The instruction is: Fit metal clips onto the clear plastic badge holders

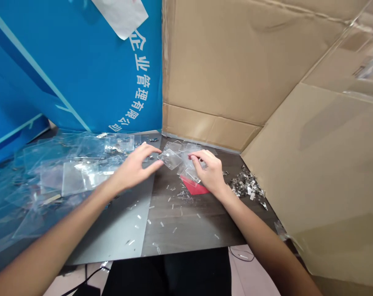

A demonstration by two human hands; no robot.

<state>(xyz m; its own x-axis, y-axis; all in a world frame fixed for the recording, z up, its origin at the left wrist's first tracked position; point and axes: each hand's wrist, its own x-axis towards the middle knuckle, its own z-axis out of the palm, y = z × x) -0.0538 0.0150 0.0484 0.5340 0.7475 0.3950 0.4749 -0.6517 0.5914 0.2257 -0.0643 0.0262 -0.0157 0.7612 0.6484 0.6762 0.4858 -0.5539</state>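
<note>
My left hand (139, 164) is open, its thumb and fingers spread beside a clear square plastic sleeve (170, 158). One corner of that sleeve points into the gap between thumb and forefinger. Over a loose heap of clear plastic sleeves (188, 147), my right hand (209, 168) is closed in a pinch, and I cannot make out what is between its fingertips. Under the right hand a red flat piece (194, 188) pokes out from beneath the clear sleeves.
A wide pile of clear sleeves (72, 176) with metal clips among them covers the left side. Many small metal clips (248, 183) are heaped at right. Tiny clear strips (162, 224) lie scattered on the table (192, 234). Cardboard (217, 61) and a blue panel (90, 74) wall the back.
</note>
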